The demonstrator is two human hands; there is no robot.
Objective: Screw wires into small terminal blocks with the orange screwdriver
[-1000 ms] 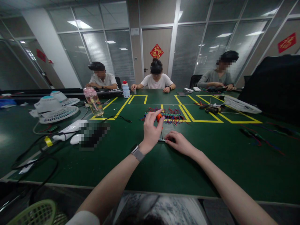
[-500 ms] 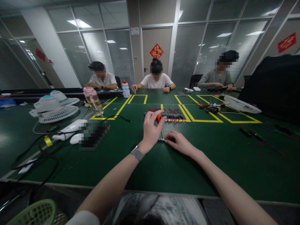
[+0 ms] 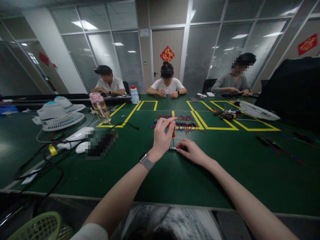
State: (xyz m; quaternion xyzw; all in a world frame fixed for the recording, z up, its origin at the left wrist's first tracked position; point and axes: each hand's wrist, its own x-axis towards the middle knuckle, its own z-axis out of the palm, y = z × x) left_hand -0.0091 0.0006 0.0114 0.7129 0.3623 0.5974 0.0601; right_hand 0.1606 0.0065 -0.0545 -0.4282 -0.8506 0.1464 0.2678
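Observation:
My left hand (image 3: 161, 136) is closed in a pinch round a screwdriver (image 3: 173, 135), and most of its handle is hidden by the fingers. An orange bit of the handle shows below the thumb. The thin shaft stands nearly upright, its tip down at a small circuit board (image 3: 172, 148) on the table. From the right, my right hand (image 3: 192, 151) rests on the table with curled fingers gripping the board's right end. Just beyond both hands lies a row of small green boards (image 3: 186, 122) with many red and blue wires.
The green table (image 3: 150, 183) carries yellow tape outlines. Leftward are a pink-lidded bottle (image 3: 101, 108), white fans (image 3: 58, 116) and black cables (image 3: 53, 166). Pliers and other tools (image 3: 225, 114) lie at the right, with wired boards (image 3: 271, 144) nearer. Three people sit across the table.
My left fingers have shifted on the screwdriver handle, which now shows lower, beneath the thumb. My right hand stays in place. The person opposite has brought their hands closer together.

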